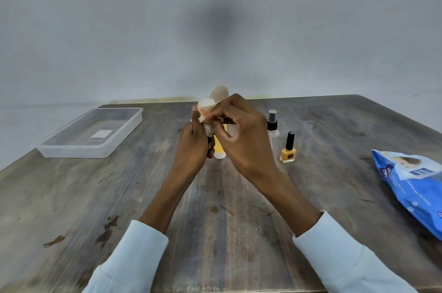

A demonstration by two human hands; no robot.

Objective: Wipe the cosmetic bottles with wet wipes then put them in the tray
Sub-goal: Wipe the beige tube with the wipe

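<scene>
Crumpled wipe [207,110] pinched in both hands [229,132]; bottle between them mostly hidden.

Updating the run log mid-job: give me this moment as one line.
step: wiping | left hand: grips bottle | right hand: rubs wet wipe on it | tray: no bottles | waiting: nail polish, spray bottle

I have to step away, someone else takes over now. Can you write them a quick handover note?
Left hand grips a bottle held up over the table.
Right hand pinches a wet wipe against the bottle, mid-wipe.
Tray, far left: no bottles in it.
Standing on the table: yellow bottle, spray bottle, nail polish.
Wipes pack at right.
Left: finish wiping, tray it, then the other three.
</scene>
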